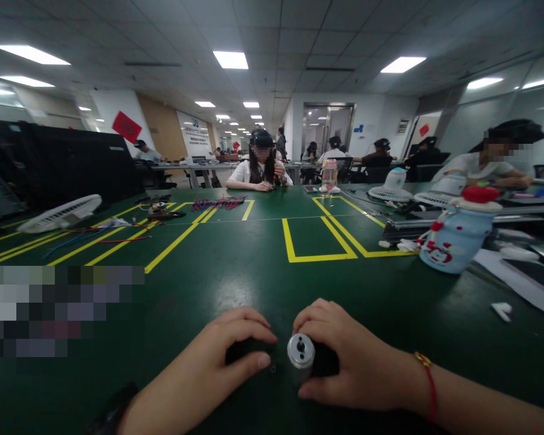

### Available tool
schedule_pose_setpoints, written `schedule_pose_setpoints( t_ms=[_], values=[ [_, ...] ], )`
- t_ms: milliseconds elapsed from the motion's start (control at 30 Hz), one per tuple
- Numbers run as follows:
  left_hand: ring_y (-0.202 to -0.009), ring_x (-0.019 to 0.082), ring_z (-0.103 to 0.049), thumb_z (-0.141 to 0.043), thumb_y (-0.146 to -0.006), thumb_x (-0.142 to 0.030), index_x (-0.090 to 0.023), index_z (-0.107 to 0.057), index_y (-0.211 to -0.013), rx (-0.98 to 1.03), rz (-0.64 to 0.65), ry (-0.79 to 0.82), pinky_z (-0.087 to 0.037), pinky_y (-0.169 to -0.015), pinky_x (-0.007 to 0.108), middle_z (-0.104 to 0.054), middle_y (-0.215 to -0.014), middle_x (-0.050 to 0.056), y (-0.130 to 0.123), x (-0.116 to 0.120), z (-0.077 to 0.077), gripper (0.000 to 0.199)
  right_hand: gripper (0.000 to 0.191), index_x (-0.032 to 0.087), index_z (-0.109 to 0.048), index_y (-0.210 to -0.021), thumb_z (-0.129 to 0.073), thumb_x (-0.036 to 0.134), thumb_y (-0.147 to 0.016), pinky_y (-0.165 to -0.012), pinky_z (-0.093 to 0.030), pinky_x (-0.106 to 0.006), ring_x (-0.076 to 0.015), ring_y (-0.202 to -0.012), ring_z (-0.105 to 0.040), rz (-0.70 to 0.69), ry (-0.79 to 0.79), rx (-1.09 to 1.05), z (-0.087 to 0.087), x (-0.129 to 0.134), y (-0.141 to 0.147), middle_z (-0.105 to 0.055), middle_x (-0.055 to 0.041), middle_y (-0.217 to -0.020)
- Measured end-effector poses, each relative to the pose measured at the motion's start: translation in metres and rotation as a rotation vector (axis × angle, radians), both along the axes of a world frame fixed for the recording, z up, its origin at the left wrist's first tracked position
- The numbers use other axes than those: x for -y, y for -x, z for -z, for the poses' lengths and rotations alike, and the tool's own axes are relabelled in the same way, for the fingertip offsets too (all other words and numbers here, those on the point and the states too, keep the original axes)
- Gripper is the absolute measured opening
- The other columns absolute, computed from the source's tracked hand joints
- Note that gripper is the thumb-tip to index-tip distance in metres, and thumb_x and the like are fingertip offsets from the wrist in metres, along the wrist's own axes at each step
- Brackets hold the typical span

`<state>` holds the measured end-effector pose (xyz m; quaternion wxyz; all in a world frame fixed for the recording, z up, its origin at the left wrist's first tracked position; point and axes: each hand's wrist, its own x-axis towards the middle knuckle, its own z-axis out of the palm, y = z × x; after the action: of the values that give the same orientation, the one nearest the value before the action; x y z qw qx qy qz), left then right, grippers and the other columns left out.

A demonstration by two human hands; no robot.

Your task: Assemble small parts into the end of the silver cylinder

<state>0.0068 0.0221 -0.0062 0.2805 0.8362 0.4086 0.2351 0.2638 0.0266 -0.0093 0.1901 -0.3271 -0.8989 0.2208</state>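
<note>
Square lights [230,60] glow in a grey ceiling over a long office, where several people in dark caps sit at desks further back. Dark green covers the table [236,266], marked out with yellow tape [324,260] in lines and open boxes.

Close to the viewer, a silver cylinder [301,351] stands roughly upright on the table, its round top facing up with a dark stub in the middle and dark holes beside it. The right hand [344,353] curls around it from the right, fingers on the far side and thumb low on the near side; I cannot tell whether they press on it. A red cord [430,389] with a gold piece circles that wrist. The left hand [222,350] rests just to the left of the cylinder, thumb and fingers spread apart with nothing between them. A tiny dark ring [273,368] lies just beside the left thumb. Something dark wraps the left wrist.

Across the table sits a person [258,163] in a white top, one hand raised. Wires [217,203] lie bundled before them, and a white fan [63,212] tilts further left, near a large black case [63,160]. On the right, a blue bottle [456,235] with a red top stands near more fans [392,186]. Blurred blocks hide a patch at left.
</note>
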Motion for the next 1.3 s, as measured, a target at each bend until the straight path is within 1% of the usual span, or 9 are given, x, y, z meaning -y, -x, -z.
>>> schedule_pose_setpoints(
  t_ms=[133,300,367,467,667,867,1033,1167,1300],
  values=[
    [-0.112,0.023,-0.061,-0.051,-0.096,-0.039,-0.031,-0.068,-0.11,-0.048,-0.173,-0.082,-0.048,-0.101,0.038,-0.066,-0.12,0.002,0.044,-0.022,0.001,0.024,0.042,0.021,-0.062,-0.099,-0.081,0.042,-0.068,-0.084,-0.037,-0.036,-0.0212,-0.094,-0.05,0.003,0.019,-0.002,-0.002,0.0,0.0,-0.061,-0.0019,-0.106],
    [-0.121,0.029,-0.057,-0.052,-0.093,-0.05,-0.029,-0.064,-0.123,-0.239,-0.359,-0.182,-0.044,-0.106,0.048,-0.061,-0.132,0.006,0.112,-0.051,0.022,0.038,0.042,0.022,-0.062,-0.098,-0.082,0.04,-0.066,-0.084,-0.037,-0.036,-0.0211,-0.095,-0.05,0.013,0.043,-0.011,-0.001,-0.001,0.001,-0.061,-0.0013,-0.107],
    [-0.127,0.031,-0.053,-0.05,-0.093,-0.052,-0.029,-0.059,-0.129,-0.297,-0.396,-0.186,-0.041,-0.108,0.051,-0.056,-0.137,0.007,0.127,-0.056,0.031,0.044,0.042,0.022,-0.062,-0.097,-0.083,0.039,-0.065,-0.084,-0.037,-0.036,-0.0211,-0.095,-0.05,0.015,0.049,-0.014,-0.001,-0.001,0.002,-0.06,-0.0011,-0.107],
    [-0.132,0.03,-0.048,-0.045,-0.095,-0.052,-0.031,-0.053,-0.136,-0.358,-0.412,-0.181,-0.038,-0.11,0.051,-0.05,-0.143,0.007,0.134,-0.056,0.039,0.047,0.041,0.022,-0.062,-0.097,-0.083,0.037,-0.065,-0.084,-0.037,-0.036,-0.0213,-0.095,-0.05,0.016,0.06,-0.01,-0.002,-0.001,0.002,-0.061,-0.0011,-0.107],
    [-0.133,0.03,-0.046,-0.043,-0.096,-0.051,-0.032,-0.051,-0.137,-0.387,-0.421,-0.207,-0.035,-0.112,0.053,-0.049,-0.143,0.006,0.13,-0.054,0.042,0.046,0.039,0.022,-0.062,-0.097,-0.082,0.033,-0.065,-0.084,-0.038,-0.036,-0.0214,-0.095,-0.051,0.019,0.072,-0.019,-0.003,0.0,0.001,-0.061,-0.0018,-0.108],
    [-0.13,0.031,-0.048,-0.044,-0.096,-0.048,-0.029,-0.055,-0.133,-0.391,-0.405,-0.24,-0.037,-0.11,0.053,-0.052,-0.14,0.008,0.121,-0.051,0.042,0.044,0.036,0.021,-0.061,-0.095,-0.079,0.027,-0.064,-0.083,-0.038,-0.035,-0.0208,-0.094,-0.051,0.016,0.069,-0.043,-0.003,0.001,0.001,-0.061,-0.0019,-0.106],
    [-0.129,0.029,-0.049,-0.05,-0.095,-0.044,-0.035,-0.054,-0.133,-0.331,-0.273,-0.235,-0.041,-0.108,0.052,-0.051,-0.142,0.005,0.075,-0.027,0.034,0.04,0.035,0.02,-0.061,-0.094,-0.077,0.025,-0.064,-0.084,-0.039,-0.036,-0.0211,-0.093,-0.051,0.015,0.061,-0.047,-0.004,0.001,0.002,-0.061,-0.0029,-0.104],
    [-0.128,0.033,-0.049,-0.065,-0.085,-0.042,-0.037,-0.059,-0.127,-0.239,-0.133,-0.18,-0.04,-0.106,0.056,-0.052,-0.141,0.006,0.03,-0.001,0.023,0.042,0.035,0.019,-0.06,-0.094,-0.077,0.025,-0.063,-0.084,-0.039,-0.036,-0.0214,-0.094,-0.051,0.007,0.037,-0.054,-0.003,0.0,0.002,-0.061,-0.0032,-0.104],
    [-0.127,0.035,-0.049,-0.072,-0.08,-0.041,-0.04,-0.068,-0.111,-0.224,-0.101,-0.112,-0.017,-0.109,0.071,-0.056,-0.137,0.004,0.005,0.01,0.018,0.032,0.035,0.019,-0.06,-0.094,-0.076,0.026,-0.064,-0.084,-0.039,-0.036,-0.0214,-0.094,-0.051,-0.009,0.015,-0.058,0.0,0.0,0.002,-0.061,-0.0033,-0.104]
  ],
)
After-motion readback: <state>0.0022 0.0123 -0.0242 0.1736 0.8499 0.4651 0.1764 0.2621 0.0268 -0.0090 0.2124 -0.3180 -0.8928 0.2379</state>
